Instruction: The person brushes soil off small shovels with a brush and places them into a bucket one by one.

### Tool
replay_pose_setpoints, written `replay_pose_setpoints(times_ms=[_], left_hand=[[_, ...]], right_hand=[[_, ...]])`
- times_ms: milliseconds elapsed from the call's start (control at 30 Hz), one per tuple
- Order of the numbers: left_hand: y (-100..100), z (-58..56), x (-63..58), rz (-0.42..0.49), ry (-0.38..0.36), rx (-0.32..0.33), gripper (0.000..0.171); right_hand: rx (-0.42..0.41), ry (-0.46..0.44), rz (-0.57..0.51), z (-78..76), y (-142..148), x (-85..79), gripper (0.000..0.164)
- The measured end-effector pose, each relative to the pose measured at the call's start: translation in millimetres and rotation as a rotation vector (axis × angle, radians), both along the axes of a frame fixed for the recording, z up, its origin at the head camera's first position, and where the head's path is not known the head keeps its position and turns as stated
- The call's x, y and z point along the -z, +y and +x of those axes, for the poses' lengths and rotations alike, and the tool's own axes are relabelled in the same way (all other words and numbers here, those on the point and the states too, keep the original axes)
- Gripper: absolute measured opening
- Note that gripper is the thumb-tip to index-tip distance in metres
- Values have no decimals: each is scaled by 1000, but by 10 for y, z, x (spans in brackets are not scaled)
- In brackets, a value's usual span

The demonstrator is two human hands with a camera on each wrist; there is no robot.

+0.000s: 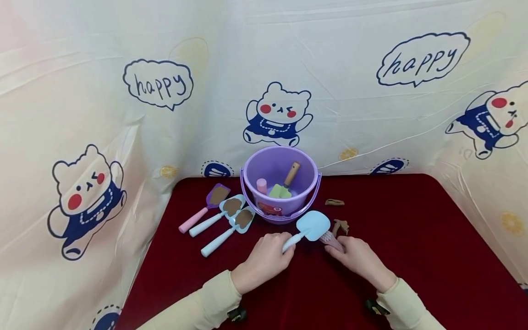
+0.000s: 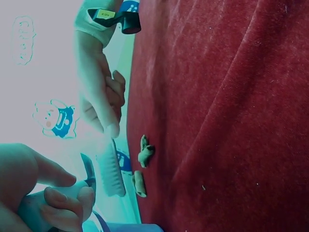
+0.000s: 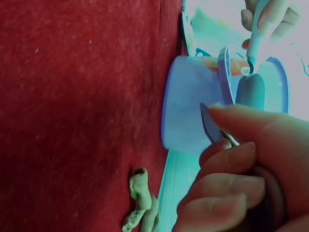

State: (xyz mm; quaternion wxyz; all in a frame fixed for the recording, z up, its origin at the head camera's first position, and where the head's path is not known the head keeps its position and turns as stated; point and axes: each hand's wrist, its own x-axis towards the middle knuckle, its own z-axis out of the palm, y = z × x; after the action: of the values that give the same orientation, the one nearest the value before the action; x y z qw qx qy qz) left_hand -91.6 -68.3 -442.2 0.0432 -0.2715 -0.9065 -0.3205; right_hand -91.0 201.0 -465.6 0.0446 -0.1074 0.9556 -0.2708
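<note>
My left hand point(image 1: 266, 256) grips the handle of a light-blue toy shovel point(image 1: 313, 225), whose blade is raised in front of the bucket. In my right hand point(image 1: 360, 259) the fingers pinch a flat pinkish piece with a ridged face point(image 1: 331, 240); its exact kind is unclear. The ridged piece is close to the shovel blade, and I cannot tell whether they touch. Beyond my right hand lies a twisted brown clay-like lump point(image 1: 341, 226), with a smaller brown strip point(image 1: 334, 202) farther back. In the left wrist view the shovel point(image 2: 89, 171) is seen edge-on.
A purple bucket point(image 1: 270, 166) with its handle lowered holds a green shovel with a wooden handle point(image 1: 292, 174) and a pink cylinder point(image 1: 261, 185). Left of it lie a purple shovel point(image 1: 208, 201) and two light-blue shovels point(image 1: 224, 238), all bearing brown material. Fabric walls surround the red-covered table point(image 1: 412, 220).
</note>
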Motion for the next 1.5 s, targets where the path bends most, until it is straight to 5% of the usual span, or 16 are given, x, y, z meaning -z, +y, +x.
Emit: replay_pose_setpoints(times_ms=[233, 500, 800, 1100, 1500], left_hand=[[31, 8, -32, 7, 17, 42, 23], [39, 19, -28, -3, 23, 53, 25], [68, -25, -25, -19, 42, 56, 24], [84, -4, -30, -59, 62, 64, 23], [87, -46, -85, -23, 27, 62, 28]], right_hand=[[-35, -39, -21, 13, -62, 16, 28], [63, -5, -45, 2, 31, 9, 27], [-28, -14, -44, -15, -38, 32, 30], [59, 22, -60, -24, 74, -5, 27], [14, -12, -68, -18, -33, 19, 29]])
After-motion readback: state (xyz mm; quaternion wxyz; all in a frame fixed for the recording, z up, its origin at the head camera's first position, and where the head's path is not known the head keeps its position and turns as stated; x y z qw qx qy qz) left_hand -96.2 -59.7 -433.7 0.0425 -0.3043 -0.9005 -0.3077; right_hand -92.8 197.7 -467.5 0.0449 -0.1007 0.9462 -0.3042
